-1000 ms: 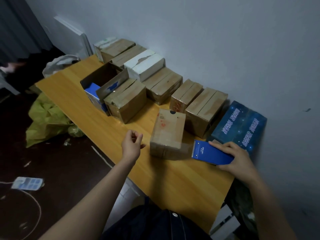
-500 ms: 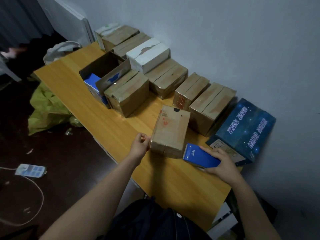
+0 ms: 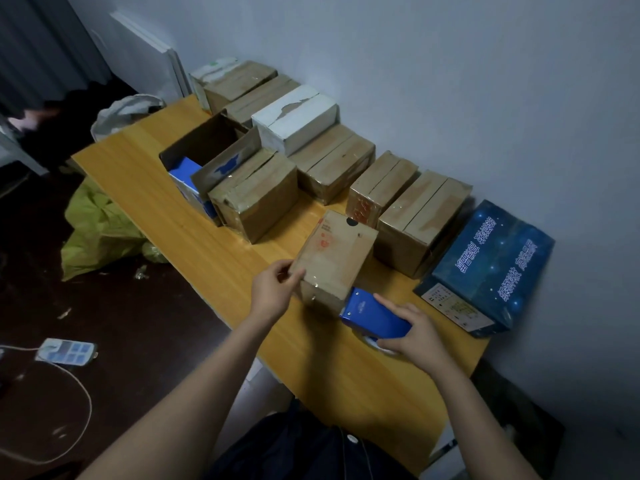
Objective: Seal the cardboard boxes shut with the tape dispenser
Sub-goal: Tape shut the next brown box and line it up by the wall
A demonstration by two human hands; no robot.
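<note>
Fingers and thumb of the left hand clamped in a pinch on the near left corner of the small cardboard box; fingers of the right hand curled round the blue tape dispenser, forefinger laid along its top. Standing in the near middle of the wooden table, that box, with the dispenser's front end touching its near right edge low down. Brace the corner firmly to stop any sliding, keep the dispenser square to the seam, draw up and straight across the top in one pull, rub the strip flat, then tear off cleanly. Containers, largest down: at far right a closed dark blue printed box, contents hidden; at far left an open brown box, flaps up, holding a blue-and-white carton; between them, along the wall, closed brown boxes, some glossy with tape, contents unseen; among these a shut white box, top skin torn; smallest, probably, the one in hand, closed, contents hidden too.
</note>
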